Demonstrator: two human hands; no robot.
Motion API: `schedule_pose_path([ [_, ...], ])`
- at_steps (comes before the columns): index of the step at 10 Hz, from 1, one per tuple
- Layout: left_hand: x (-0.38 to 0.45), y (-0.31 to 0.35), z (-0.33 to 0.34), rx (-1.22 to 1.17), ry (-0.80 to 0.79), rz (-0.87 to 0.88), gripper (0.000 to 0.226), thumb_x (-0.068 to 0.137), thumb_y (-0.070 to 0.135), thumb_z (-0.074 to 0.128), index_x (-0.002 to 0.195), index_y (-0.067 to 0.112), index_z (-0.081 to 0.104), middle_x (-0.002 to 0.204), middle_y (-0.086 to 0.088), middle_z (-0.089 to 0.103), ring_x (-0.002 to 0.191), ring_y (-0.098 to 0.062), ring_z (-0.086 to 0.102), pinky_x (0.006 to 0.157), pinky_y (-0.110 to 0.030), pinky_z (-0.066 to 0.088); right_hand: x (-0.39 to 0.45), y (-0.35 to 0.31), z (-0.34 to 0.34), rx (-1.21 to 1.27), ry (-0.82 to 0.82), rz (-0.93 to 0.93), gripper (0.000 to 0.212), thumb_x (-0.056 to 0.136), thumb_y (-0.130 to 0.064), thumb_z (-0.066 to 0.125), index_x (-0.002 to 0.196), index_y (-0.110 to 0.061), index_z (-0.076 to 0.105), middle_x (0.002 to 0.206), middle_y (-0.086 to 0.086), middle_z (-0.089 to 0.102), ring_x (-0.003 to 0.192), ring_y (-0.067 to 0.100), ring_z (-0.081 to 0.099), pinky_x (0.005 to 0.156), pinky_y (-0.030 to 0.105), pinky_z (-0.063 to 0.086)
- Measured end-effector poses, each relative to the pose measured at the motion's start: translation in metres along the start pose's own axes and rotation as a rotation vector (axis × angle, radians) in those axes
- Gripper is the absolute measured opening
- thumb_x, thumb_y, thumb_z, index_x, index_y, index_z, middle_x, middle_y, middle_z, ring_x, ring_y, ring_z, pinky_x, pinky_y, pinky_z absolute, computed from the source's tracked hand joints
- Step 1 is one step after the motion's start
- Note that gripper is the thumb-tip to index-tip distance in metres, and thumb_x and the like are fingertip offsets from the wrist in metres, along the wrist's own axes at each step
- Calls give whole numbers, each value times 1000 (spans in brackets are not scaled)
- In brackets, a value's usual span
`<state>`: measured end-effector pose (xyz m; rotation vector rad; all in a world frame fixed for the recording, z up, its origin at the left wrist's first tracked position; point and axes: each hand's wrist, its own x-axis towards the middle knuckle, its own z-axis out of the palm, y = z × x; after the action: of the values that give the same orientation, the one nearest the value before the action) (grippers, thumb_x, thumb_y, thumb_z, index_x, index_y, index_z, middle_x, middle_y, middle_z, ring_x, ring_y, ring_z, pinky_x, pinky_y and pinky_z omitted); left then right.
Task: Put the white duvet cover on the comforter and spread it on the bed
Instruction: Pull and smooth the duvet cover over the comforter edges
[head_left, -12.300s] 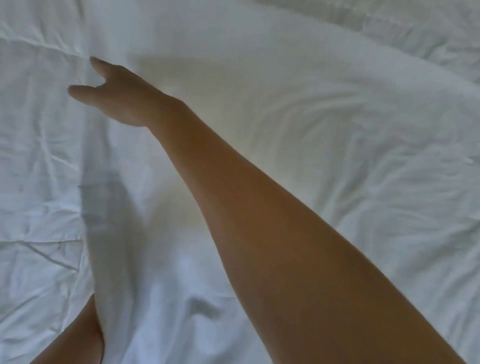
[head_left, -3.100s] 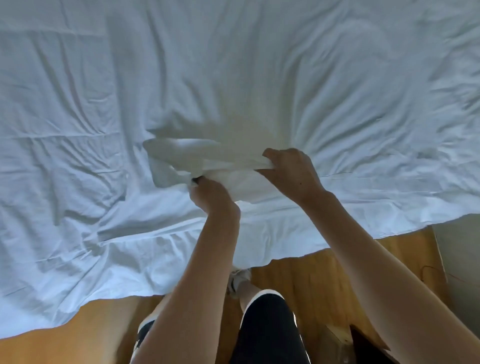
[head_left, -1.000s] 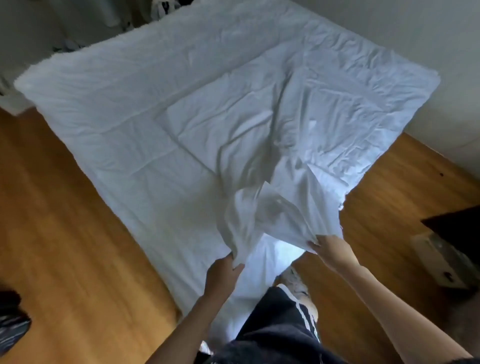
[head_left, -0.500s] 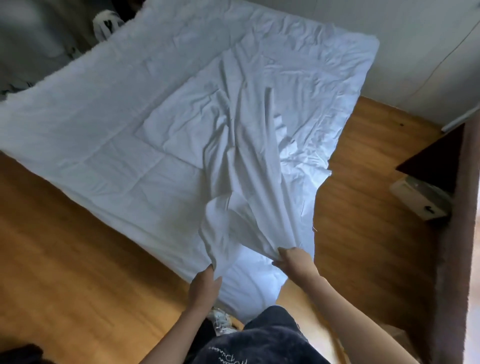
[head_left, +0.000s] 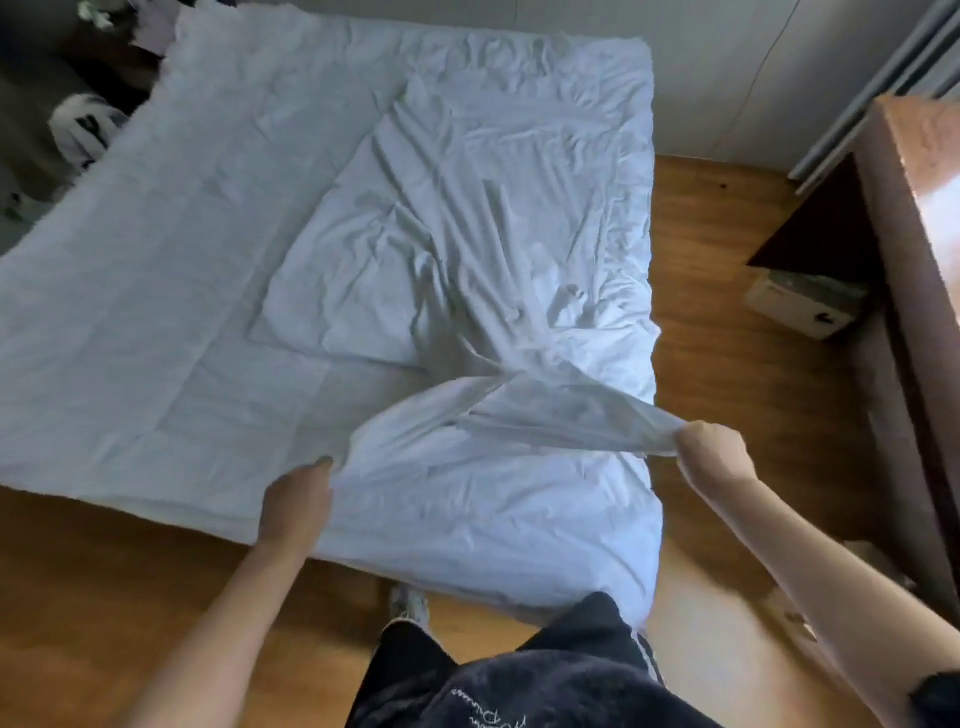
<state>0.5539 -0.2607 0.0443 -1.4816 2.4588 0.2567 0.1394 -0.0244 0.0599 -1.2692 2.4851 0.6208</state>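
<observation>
The white duvet cover (head_left: 457, 218) lay crumpled over the right half of the comforter (head_left: 156, 270), which was spread flat across the bed and reached its left and near edges. The cover's near edge was lifted off the comforter and stretched taut between the two hands. The left hand (head_left: 296, 499) gripped a bunched fold of that edge near the bed's near side, fingers curled into the cloth. The right hand (head_left: 709, 449) pinched the other end in a closed fist, out past the bed's right edge, above the wooden floor (head_left: 727, 322). Bare floor ran along the near and right sides of the bed. A brown cabinet (head_left: 914, 291) stood further right, with a white box (head_left: 802, 304) under its side, well apart from the bed.
</observation>
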Motion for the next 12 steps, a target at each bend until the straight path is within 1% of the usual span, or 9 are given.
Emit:
schedule_pose_path([
  [2,44,-199,-112,41,306,-151,15,77,-10,58,85,2,55,53,-11,46,49,-30,49,47,-31,37,6,-42,-98,162,256,242,18,85,0,48,87,-5,66,82,15,64,79,38,63,62,33,41],
  [4,91,-286,-117,-415,462,-502,19,82,10,49,97,10,60,84,-15,58,79,-34,60,66,-38,46,11,-83,-131,464,667,334,9,79,2,54,79,-3,61,84,12,54,69,32,52,54,31,39],
  [5,103,-291,-102,-818,562,-719,22,91,19,38,87,33,55,79,14,41,70,2,39,68,-20,31,8,-73,-119,781,877,520,25,78,7,50,94,-1,66,100,16,60,88,32,56,67,36,42],
  [6,119,-247,-87,-1346,755,-696,20,92,20,37,79,28,49,80,7,47,71,-12,48,75,-23,40,13,-77,-124,1211,957,604,23,77,4,40,79,-11,58,77,3,56,65,8,47,60,29,37],
  [8,126,-112,-120,-1547,524,-548,25,102,6,37,109,-5,58,106,-14,61,95,-22,61,82,-31,45,41,-136,-147,2081,553,729,29,96,-20,40,103,-17,68,89,-1,64,83,19,59,66,24,46],
  [9,141,-95,-117,-1270,215,-576,31,99,22,47,117,-1,57,118,-19,58,108,-29,55,86,-36,41,44,-174,-146,2063,359,781,29,102,-18,36,122,-16,58,103,4,62,89,19,56,62,24,45],
  [10,152,-124,-114,-595,-69,39,32,79,40,67,68,17,48,72,-11,61,73,-29,58,62,-34,35,47,-186,-129,1232,317,529,27,93,-12,40,106,-4,62,101,19,66,85,32,58,61,31,39],
  [11,196,-192,-119,61,-169,438,47,72,65,51,81,20,59,80,-8,70,74,-30,67,58,-30,41,35,-156,-130,317,103,183,19,83,-23,49,98,-13,54,78,7,61,73,34,59,61,33,43],
  [12,259,-259,-157,-12,-204,261,40,94,43,48,120,18,66,113,-15,68,99,-29,64,80,-31,46,18,-124,-155,-114,9,120,30,91,-31,51,119,-20,50,90,-3,67,78,21,67,59,30,49],
])
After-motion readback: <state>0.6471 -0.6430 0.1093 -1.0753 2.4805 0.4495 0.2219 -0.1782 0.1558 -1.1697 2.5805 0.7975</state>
